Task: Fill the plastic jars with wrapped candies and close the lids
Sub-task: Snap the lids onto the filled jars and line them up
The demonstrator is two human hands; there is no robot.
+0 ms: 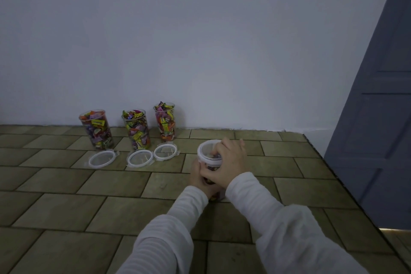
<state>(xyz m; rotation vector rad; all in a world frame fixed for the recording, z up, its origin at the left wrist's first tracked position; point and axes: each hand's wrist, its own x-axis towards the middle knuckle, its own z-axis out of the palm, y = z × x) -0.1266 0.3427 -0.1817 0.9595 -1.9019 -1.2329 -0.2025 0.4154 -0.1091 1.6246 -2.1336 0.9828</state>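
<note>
Hands: left (pixel 198 175) and right (pixel 226 162) grip lidded jar (pixel 210 155) | candy wrapper print unreadable

Clear glossy plastic jars (pixel 96 129), matt floor tiles (pixel 66 211)

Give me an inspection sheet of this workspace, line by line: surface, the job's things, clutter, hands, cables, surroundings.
Surface: tiled floor, no spills seen.
Job's things: three open jars full of wrapped candies stand by the wall; three loose lids lie in front of them; a fourth jar has its lid on top.
Clutter: nothing seen.
Hands: left hand grips the fourth jar's body; right hand holds at its lid.
Cables: nothing seen.
Surroundings: plain wall behind, grey door at right.
</note>
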